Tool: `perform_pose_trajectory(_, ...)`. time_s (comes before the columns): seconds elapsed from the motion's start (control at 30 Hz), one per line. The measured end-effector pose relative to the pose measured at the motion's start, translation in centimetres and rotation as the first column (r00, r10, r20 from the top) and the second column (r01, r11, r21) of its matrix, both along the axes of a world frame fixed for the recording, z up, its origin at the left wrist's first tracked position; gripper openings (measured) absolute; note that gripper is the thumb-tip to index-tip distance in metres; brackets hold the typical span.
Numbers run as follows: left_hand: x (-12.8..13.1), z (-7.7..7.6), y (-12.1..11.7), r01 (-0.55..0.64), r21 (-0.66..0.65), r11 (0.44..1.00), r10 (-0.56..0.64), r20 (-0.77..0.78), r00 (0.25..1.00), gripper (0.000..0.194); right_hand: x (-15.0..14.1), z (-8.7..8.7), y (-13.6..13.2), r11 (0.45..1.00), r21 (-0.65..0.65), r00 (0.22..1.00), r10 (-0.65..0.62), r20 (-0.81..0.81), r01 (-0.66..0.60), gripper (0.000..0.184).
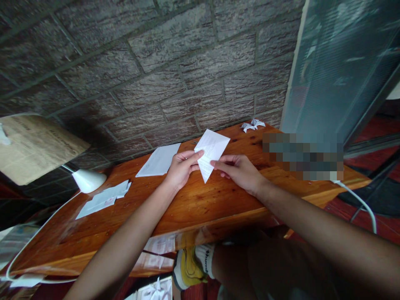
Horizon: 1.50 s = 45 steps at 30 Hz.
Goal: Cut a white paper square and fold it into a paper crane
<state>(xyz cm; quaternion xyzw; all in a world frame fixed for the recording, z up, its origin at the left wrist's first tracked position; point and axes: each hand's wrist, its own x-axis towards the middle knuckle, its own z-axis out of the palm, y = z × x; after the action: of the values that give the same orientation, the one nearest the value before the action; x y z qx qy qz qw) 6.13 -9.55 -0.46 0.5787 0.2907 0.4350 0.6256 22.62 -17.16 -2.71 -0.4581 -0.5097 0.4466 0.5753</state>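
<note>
A folded white sheet of paper (211, 152) with faint print is held up over the wooden table (200, 204). My left hand (181, 167) pinches its left edge, thumb on top. My right hand (238, 170) pinches its lower right edge with thumb and fingers closed. The paper forms a kite-like shape with its point down toward the table.
A flat white sheet (159, 160) lies behind my left hand. More paper pieces (103, 199) lie at the left near a white lamp (87, 180). Small folded paper figures (252, 124) sit at the far edge by the brick wall. A white cable (359, 202) hangs off the right.
</note>
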Motion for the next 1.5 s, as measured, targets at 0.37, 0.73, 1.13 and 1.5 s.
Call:
perform_pose_trajectory(0.37, -0.07, -0.21, 0.27, -0.101, 0.073, 0.992, 0.104, -0.032, 0.994, 0.036, -0.29, 0.60, -0.49, 0.999, 0.007, 0.999, 0.038, 0.013, -0.038, 0.033)
perform_pose_trajectory(0.73, -0.60, 0.40, 0.41, 0.077, -0.021, 0.997, -0.077, -0.014, 0.997, 0.034, -0.18, 0.42, -0.36, 1.000, -0.023, 1.000, 0.002, -0.021, -0.003, 0.036)
perform_pose_trajectory(1.13, -0.71, 0.40, 0.83, 0.024, -0.135, 0.991, -0.016, 0.055, 0.998, 0.025, -0.25, 0.54, -0.40, 0.999, -0.036, 0.999, -0.005, -0.034, 0.004, 0.035)
perform_pose_trajectory(1.5, -0.41, -0.18, 0.42, 0.093, 0.005, 0.996, -0.092, -0.092, 0.991, 0.038, -0.22, 0.39, -0.28, 0.999, -0.017, 0.998, -0.035, -0.047, 0.034, 0.038)
